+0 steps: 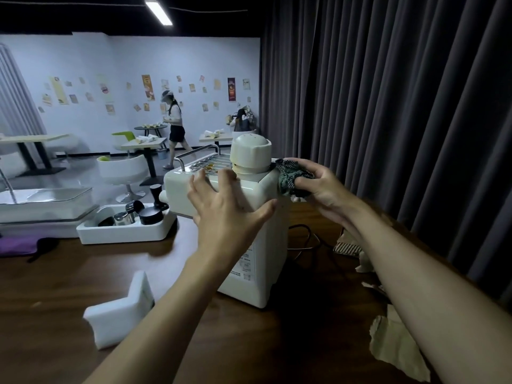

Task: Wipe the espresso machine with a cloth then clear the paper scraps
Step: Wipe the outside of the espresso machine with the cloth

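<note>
- Head view: the cream espresso machine (pixel 257 245) stands on the dark wood tabletop (pixel 55 286).
- The left hand (pixel 227 212) lies spread, fingers straight, against its side.
- The right hand (pixel 315 187) grips a dark cloth (pixel 291 174) at the top rear corner.
- Torn paper scraps (pixel 396 345) lie to the right.

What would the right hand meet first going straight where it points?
Likely the round cap on top of the espresso machine; the cloth that the right hand holds would touch first. Depth is hard to judge.
</note>
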Motion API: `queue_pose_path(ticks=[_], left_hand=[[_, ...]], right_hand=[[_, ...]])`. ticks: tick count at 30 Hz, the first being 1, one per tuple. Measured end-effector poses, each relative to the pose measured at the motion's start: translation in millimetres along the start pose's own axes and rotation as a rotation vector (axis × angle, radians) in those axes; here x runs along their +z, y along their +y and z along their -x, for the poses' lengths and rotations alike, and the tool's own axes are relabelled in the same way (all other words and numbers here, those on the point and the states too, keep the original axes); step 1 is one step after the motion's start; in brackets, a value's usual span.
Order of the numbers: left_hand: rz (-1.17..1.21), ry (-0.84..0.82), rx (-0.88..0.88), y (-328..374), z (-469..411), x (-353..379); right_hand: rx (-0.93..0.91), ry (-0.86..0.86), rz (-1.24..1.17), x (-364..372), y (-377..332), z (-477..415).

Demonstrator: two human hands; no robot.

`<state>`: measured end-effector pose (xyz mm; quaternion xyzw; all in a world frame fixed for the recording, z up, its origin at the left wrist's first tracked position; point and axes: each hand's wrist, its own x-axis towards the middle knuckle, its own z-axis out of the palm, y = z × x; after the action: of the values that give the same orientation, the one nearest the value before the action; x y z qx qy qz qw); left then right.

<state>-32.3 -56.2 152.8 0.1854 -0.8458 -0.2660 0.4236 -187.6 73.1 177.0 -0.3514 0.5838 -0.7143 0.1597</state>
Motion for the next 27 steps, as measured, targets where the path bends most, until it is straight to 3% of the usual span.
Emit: queue_pose_path(ticks=[7,13,27], left_hand=[[0.034,0.04,0.005,-6,-3,-6],[0.128,-0.005,0.146,-34,-10,-32],[0.43,-0.459,0.155,-100,-52,-95]], right_hand=[[0.002,0.012,0.039,4,3,-3],[-0.113,0.089,0.187,29,1,22],[-0.278,0.328,0.398,110,15,69]])
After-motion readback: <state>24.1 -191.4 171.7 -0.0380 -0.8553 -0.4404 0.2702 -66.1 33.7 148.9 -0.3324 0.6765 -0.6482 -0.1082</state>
